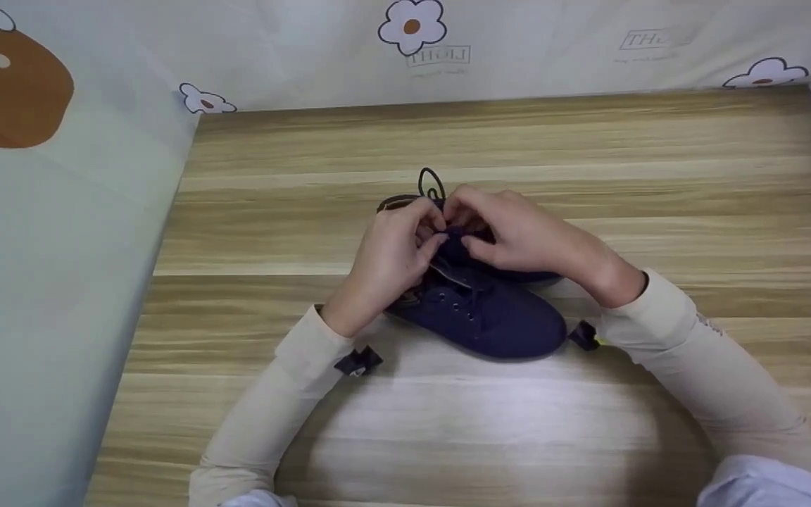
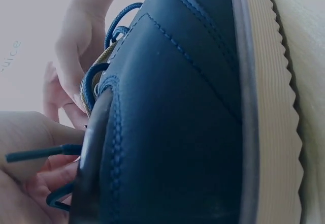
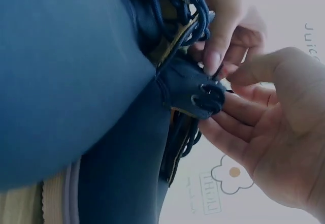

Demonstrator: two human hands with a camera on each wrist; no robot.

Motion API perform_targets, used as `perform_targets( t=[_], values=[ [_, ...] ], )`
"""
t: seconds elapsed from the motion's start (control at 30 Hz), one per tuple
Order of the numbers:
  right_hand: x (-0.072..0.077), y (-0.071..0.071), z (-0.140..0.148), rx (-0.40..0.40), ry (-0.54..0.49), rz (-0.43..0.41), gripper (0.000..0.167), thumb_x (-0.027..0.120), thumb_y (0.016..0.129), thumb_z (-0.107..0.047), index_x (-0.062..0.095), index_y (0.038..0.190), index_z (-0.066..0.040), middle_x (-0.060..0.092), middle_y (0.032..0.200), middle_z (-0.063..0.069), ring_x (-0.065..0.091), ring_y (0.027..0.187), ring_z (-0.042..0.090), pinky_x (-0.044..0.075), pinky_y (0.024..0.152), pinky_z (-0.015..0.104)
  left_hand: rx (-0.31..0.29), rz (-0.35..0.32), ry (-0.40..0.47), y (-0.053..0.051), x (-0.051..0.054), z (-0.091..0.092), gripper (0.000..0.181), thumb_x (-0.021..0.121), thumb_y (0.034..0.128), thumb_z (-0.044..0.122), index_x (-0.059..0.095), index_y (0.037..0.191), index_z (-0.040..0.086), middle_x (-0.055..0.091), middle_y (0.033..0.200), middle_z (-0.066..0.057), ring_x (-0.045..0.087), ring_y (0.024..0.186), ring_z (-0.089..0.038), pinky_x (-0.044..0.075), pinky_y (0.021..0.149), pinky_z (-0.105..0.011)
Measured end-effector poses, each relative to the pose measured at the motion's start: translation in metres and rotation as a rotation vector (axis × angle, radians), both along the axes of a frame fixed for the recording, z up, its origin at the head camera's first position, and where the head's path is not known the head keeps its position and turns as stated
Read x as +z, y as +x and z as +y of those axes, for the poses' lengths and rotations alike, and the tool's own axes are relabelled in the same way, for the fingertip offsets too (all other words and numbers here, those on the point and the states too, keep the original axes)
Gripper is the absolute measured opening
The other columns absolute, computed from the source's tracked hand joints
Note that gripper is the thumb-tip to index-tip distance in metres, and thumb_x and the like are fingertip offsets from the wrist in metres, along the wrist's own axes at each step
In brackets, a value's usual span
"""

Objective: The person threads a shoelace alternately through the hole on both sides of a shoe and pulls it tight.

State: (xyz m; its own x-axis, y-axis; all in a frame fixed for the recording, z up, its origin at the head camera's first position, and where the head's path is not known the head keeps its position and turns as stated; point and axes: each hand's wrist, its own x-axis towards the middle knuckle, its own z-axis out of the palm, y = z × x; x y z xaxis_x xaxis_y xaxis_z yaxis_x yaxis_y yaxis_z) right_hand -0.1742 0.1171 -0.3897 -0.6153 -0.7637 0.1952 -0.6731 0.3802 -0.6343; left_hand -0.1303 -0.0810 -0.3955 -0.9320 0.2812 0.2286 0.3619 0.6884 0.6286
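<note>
Two dark blue lace-up shoes lie side by side; the near shoe (image 1: 511, 320) overlaps the view of the far shoe (image 1: 539, 276). Both hands meet over the shoe openings. With thumb and fingers, my left hand (image 1: 395, 243) pinches a dark shoelace at the edge of the tongue. My right hand (image 1: 518, 229) holds the shoe tongue (image 3: 190, 89), its fingers lying behind it. Lace passes through slots in that tongue in the right wrist view. A lace end (image 2: 45, 153) sticks out beside the left hand (image 2: 30, 178). Fingers partly hide the grip.
A lace loop (image 1: 431, 182) stands up behind the hands. The shoes rest on a wood-grain tabletop (image 1: 293, 246), with pale flower-printed sheets (image 1: 307, 56) at its back and sides. Small black pieces (image 1: 360, 362) sit by the cuffs.
</note>
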Motion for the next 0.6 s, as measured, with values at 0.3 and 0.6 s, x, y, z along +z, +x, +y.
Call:
perform_targets(
  t=[0.3, 0.6],
  values=[
    [-0.005, 0.013, -0.008, -0.071, -0.132, 0.215, 0.006, 0.070, 0.088, -0.005, 0.072, 0.093, -0.009, 0.071, 0.104, 0.007, 0.068, 0.097, 0.022, 0.054, 0.088, 0.036, 0.002, -0.031, 0.029, -0.001, -0.001, 0.000, 0.013, 0.071, 0.0850, 0.001, 0.064, 0.096, 0.005, 0.074, 0.087, -0.008, 0.071, 0.074, -0.015, 0.057, 0.067, -0.021],
    [0.041, 0.037, -0.011, 0.032, -0.622, -0.069, 0.012, 0.054, 0.099, -0.004, 0.053, 0.101, 0.008, 0.070, 0.086, 0.012, 0.066, 0.072, 0.015, 0.055, 0.068, 0.025, 0.008, -0.024, 0.020, -0.002, -0.001, 0.000, 0.011, 0.070, 0.0858, 0.004, 0.065, 0.094, 0.008, 0.075, 0.088, -0.005, 0.071, 0.075, -0.014, 0.056, 0.069, -0.022]
  ],
)
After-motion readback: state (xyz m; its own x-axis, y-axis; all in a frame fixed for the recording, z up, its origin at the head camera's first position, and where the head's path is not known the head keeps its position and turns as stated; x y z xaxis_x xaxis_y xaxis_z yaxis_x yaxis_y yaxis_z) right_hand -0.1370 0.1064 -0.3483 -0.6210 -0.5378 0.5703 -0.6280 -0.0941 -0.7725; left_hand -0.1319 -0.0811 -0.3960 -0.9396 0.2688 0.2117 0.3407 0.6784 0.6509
